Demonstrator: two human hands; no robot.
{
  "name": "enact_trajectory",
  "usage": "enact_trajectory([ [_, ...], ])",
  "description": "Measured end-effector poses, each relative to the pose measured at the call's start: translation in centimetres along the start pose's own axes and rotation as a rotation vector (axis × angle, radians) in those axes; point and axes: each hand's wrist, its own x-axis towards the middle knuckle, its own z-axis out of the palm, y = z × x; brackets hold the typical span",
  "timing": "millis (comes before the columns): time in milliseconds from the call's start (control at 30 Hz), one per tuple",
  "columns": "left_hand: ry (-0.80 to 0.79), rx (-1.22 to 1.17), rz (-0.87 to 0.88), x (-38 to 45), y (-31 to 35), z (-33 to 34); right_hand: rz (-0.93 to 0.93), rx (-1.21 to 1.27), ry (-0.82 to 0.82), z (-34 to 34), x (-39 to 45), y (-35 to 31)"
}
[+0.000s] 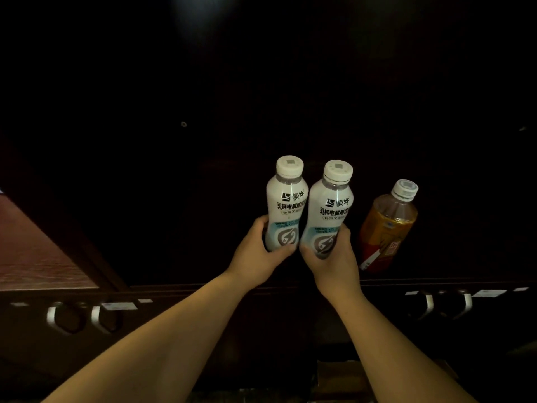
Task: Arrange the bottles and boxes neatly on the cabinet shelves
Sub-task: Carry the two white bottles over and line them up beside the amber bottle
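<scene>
Two identical white drink bottles with white caps stand side by side inside a dark cabinet shelf [436,282]. My left hand [258,251] grips the lower body of the left white bottle [286,199]. My right hand [334,257] grips the lower body of the right white bottle [331,207]. The two bottles touch at the shoulder and lean slightly right. To their right an amber tea bottle [386,228] with a clear cap and a red and orange label stands alone on the shelf, a short gap from my right hand.
The cabinet interior is very dark, so its back and sides barely show. A reddish wooden door panel [37,251] stands open at the left. Below the shelf edge are metal handles [69,317] on the left and more handles [444,303] on the right.
</scene>
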Motion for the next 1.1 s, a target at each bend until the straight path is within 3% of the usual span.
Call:
enact_trajectory([
  [400, -0.152, 0.075, 0.034, -0.3, 0.1, -2.2, 0.007, 0.02, -0.066, -0.7, 0.0, 0.2],
  [1100, -0.12, 0.105, 0.06, -1.2, 0.5, -1.5, -0.003, 0.102, -0.052, -1.2, -1.4, 0.4],
])
